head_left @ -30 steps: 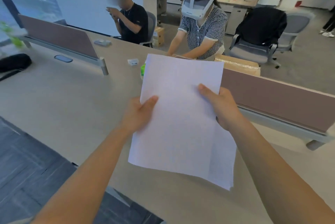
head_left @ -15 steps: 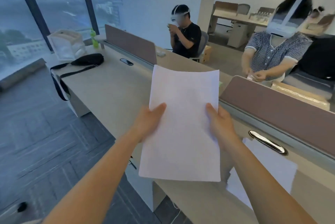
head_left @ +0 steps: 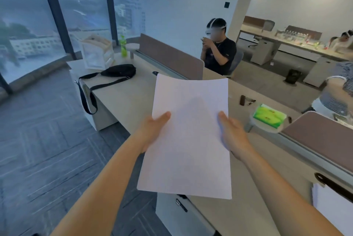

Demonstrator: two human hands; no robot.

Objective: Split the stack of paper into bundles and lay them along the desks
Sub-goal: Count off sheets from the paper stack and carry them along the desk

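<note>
I hold a white stack of paper [head_left: 189, 136] up in front of me, over the near edge of the long beige desk [head_left: 133, 100]. My left hand [head_left: 152, 130] grips its left edge with the thumb on top. On the right edge, my right hand [head_left: 232, 136] grips the same way, thumb over the sheets. Another white bundle of paper [head_left: 332, 207] lies flat on the desk at the lower right, partly cut off by the frame.
A black bag [head_left: 118, 71] with a hanging strap, a white organiser [head_left: 95, 54] and a green bottle [head_left: 123, 46] stand at the desk's far end. Brown divider panels [head_left: 170, 58] run along the desk. A green tissue pack [head_left: 269, 118] sits right. Two seated people work beyond the dividers.
My view has swung left and further along the desk row. The stack stays in both hands, now over the desk's near edge, and the laid bundle has slipped to the lower right.
</note>
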